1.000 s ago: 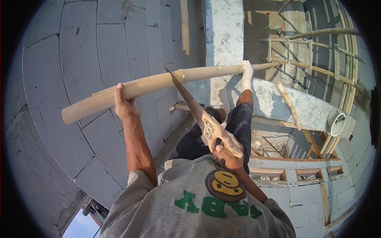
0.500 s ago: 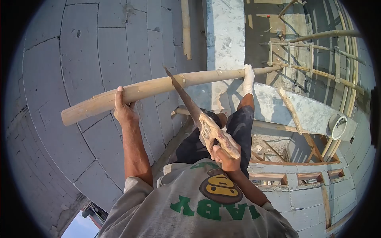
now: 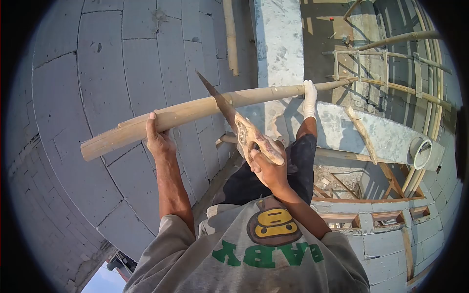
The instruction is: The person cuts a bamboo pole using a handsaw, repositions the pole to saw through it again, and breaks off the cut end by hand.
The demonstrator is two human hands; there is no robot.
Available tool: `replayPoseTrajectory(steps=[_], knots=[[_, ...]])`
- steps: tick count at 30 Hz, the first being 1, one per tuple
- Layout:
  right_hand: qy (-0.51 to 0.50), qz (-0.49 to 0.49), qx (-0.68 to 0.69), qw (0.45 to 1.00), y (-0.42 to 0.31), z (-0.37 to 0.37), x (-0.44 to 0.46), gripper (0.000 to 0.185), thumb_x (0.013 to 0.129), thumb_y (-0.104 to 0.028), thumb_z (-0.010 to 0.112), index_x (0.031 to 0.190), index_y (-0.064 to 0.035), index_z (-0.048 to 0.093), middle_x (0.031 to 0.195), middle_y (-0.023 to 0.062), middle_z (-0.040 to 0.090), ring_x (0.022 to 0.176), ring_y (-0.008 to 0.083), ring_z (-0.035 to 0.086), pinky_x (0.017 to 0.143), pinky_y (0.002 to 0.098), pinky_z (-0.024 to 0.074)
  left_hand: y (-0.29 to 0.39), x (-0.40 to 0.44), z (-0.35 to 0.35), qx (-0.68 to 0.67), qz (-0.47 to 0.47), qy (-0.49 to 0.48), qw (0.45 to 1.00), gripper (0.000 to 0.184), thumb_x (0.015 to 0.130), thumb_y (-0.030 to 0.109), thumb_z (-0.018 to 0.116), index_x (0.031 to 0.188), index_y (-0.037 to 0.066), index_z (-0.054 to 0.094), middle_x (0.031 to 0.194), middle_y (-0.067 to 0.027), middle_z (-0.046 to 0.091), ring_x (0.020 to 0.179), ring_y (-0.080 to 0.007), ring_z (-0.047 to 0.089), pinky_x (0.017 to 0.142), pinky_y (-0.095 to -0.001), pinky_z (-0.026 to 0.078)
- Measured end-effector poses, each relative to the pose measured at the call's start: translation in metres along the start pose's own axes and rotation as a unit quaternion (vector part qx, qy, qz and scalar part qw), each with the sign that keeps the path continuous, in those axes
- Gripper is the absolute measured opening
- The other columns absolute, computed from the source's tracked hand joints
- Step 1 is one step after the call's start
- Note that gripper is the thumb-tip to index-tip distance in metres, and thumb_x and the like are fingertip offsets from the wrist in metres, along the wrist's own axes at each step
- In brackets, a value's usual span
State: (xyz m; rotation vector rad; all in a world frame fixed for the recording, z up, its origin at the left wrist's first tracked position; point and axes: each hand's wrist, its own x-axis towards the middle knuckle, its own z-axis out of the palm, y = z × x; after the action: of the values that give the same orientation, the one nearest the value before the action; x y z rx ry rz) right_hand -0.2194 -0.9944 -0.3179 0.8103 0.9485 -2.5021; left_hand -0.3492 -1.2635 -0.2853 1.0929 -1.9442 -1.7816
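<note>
A long bamboo pole [image 3: 181,115] runs across in front of me, its thick cut end at the left. My left hand [image 3: 161,142] grips it near that end, thumb on top and fingers underneath. In my right hand [image 3: 270,171] is the wooden handle of a handsaw [image 3: 251,134], fingers closed around it. The saw blade crosses the pole right of my left hand, its tip reaching past the far side; how deep it cuts I cannot tell. My foot in a white sock [image 3: 309,100] presses on the pole's thinner part.
A grey block wall [image 3: 100,73] fills the left. A pale concrete beam [image 3: 280,44] runs ahead, and another ledge [image 3: 381,129] carries a wood strip [image 3: 361,134] and a white bucket [image 3: 420,152]. Bamboo scaffolding [image 3: 391,85] stands at the right above a lower floor.
My right hand has pushed the saw forward and left, away from my body, so more blade passes beyond the pole. My left hand keeps its hold. The whole view has shifted slightly.
</note>
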Motion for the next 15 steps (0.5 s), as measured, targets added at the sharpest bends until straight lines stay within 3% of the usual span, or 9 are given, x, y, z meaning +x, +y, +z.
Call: replayPoseTrajectory(steps=[3, 4, 8, 12, 13, 15], knots=[[-0.022, 0.017, -0.001, 1.000, -0.008, 0.008, 0.037, 0.022, 0.086, -0.004, 0.059, 0.105, 0.0051, 0.059, 0.062, 0.0024, 0.056, 0.046, 0.0092, 0.048, 0.048, 0.0248, 0.0438, 0.003, -0.004, 0.003, 0.014, 0.014, 0.041, 0.999, 0.063, 0.075, 0.034, 0.080, 0.118, -0.004, 0.053, 0.115, -0.0128, 0.055, 0.110, -0.0244, 0.055, 0.096, -0.0402, 0.046], [-0.009, 0.050, 0.082, 0.995, 0.011, -0.011, 0.036, 0.017, 0.085, -0.004, 0.060, 0.100, 0.0043, 0.060, 0.058, 0.0006, 0.052, 0.046, 0.0096, 0.048, 0.048, 0.0254, 0.0442, 0.001, -0.009, 0.012, 0.011, 0.016, 0.053, 0.998, 0.063, 0.075, 0.033, 0.080, 0.118, -0.004, 0.053, 0.115, -0.0132, 0.055, 0.109, -0.0248, 0.055, 0.095, -0.0401, 0.046], [-0.001, 0.001, -0.042, 0.999, -0.011, -0.014, -0.051, 0.039, 0.086, -0.005, 0.058, 0.123, 0.0068, 0.054, 0.074, 0.0048, 0.061, 0.051, 0.0066, 0.050, 0.048, 0.0213, 0.0415, 0.006, -0.009, 0.012, 0.018, 0.003, 0.039, 0.999, 0.065, 0.076, 0.034, 0.078, 0.119, -0.006, 0.052, 0.117, -0.0141, 0.053, 0.109, -0.0268, 0.056, 0.094, -0.0407, 0.048], [0.009, 0.002, -0.085, 0.996, -0.022, -0.015, -0.058, 0.044, 0.086, -0.003, 0.057, 0.128, 0.0070, 0.051, 0.088, 0.0078, 0.063, 0.053, 0.0061, 0.051, 0.048, 0.0214, 0.0420, 0.006, -0.001, 0.011, 0.043, 0.003, 0.034, 0.998, 0.063, 0.075, 0.035, 0.079, 0.116, -0.005, 0.054, 0.116, -0.0142, 0.053, 0.109, -0.0269, 0.056, 0.095, -0.0411, 0.047], [-0.005, -0.050, -0.121, 0.991, -0.002, -0.008, -0.040, 0.042, 0.086, -0.003, 0.058, 0.126, 0.0070, 0.052, 0.083, 0.0059, 0.062, 0.053, 0.0064, 0.051, 0.048, 0.0218, 0.0425, 0.007, -0.005, 0.004, 0.042, 0.004, 0.045, 0.998, 0.063, 0.075, 0.035, 0.079, 0.117, -0.005, 0.053, 0.116, -0.0142, 0.053, 0.110, -0.0270, 0.056, 0.096, -0.0416, 0.047], [-0.005, -0.034, -0.062, 0.997, 0.000, 0.010, -0.002, 0.037, 0.084, -0.001, 0.057, 0.120, 0.0079, 0.055, 0.062, 0.0027, 0.053, 0.047, 0.0080, 0.048, 0.047, 0.0238, 0.0430, 0.004, -0.007, 0.012, 0.027, 0.006, 0.042, 0.999, 0.064, 0.075, 0.035, 0.079, 0.118, -0.006, 0.053, 0.116, -0.0144, 0.053, 0.111, -0.0271, 0.056, 0.098, -0.0425, 0.046]])
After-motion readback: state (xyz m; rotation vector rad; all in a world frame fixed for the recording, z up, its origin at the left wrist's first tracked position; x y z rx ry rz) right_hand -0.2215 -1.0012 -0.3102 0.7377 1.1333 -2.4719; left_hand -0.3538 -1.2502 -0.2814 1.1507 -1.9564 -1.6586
